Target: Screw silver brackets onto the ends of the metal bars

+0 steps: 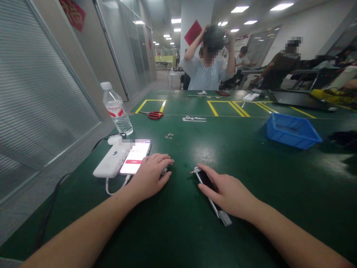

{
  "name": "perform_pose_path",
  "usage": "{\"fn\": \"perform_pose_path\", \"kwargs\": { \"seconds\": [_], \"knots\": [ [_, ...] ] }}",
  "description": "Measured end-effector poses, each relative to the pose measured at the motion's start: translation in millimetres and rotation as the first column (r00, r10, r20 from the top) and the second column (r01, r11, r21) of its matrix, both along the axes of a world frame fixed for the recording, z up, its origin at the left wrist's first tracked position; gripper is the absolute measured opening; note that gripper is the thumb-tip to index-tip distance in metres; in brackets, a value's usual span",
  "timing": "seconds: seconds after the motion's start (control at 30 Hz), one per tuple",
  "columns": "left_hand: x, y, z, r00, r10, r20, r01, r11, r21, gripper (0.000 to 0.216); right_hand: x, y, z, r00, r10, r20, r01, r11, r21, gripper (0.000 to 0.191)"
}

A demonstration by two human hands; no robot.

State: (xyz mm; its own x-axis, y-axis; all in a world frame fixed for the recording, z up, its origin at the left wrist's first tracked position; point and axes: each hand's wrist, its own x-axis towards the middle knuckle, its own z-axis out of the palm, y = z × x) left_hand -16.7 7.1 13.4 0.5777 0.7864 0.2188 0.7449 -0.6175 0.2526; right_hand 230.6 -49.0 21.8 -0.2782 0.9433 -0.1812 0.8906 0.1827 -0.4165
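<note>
My left hand (152, 173) rests palm down on the green table, fingers stretched forward and thumb apart. Small metal pieces (172, 161) lie at its fingertips, and something small and silvery shows partly under the palm. Beside it is a lit phone (137, 156), its lower right corner overlapped by the hand. My right hand (227, 190) is closed around a slim, flat dark-and-silver tool (208, 180). A thin metal tip points left from the tool's upper end; a grey flat piece sticks out at its lower end. Several small metal rings (169, 136) lie farther forward.
A white power bank (107, 163) with a cable and a water bottle (118, 111) stand left. Red-handled scissors (154, 115), white strips (193, 119) and a blue bin (292, 132) lie farther out. A person (208, 67) is across the table, both arms raised.
</note>
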Motion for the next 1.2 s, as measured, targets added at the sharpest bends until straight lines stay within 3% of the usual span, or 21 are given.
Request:
{"fn": "perform_pose_path", "kwargs": {
  "seconds": [0.27, 0.7, 1.2],
  "knots": [
    [2.7, -1.2, -1.6, 1.0, -0.012, 0.022, 0.013, 0.999, -0.043, 0.048, 1.9, 0.0, -0.6, 1.0, 0.006, -0.014, -0.006, 1.0, 0.004, 0.063],
    [2.6, 0.1, -1.5, 0.996, -0.068, -0.053, 0.067, 0.998, -0.014, 0.032, 2.1, -0.8, -1.0, 1.0, 0.014, -0.008, -0.014, 0.999, 0.03, 0.062],
    [3.2, -2.0, 4.8, 0.97, -0.178, -0.164, 0.212, 0.95, 0.228, 0.022, 0.1, -0.6, 2.1, 1.0, 0.016, -0.009, -0.016, 1.0, 0.026, 0.06]
  ]
}}
